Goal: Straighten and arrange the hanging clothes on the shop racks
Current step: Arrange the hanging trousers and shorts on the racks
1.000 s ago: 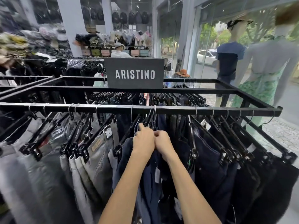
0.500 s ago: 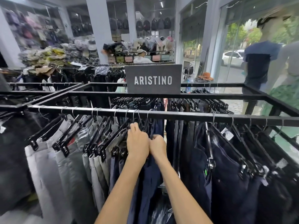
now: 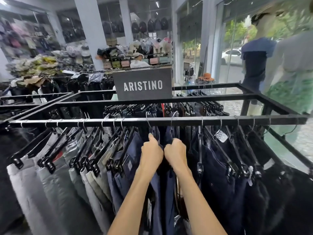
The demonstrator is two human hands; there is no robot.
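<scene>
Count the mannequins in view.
2. The navy-shirt mannequin stands at the upper right. The green-skirt mannequin is beside it, closer to the camera and cut off by the right edge. More may stand outside the frame.

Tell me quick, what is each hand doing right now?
Left hand: closed, gripping the top of the hanging navy trousers.
Right hand: closed, gripping the navy trousers too, right beside the other hand.
</scene>
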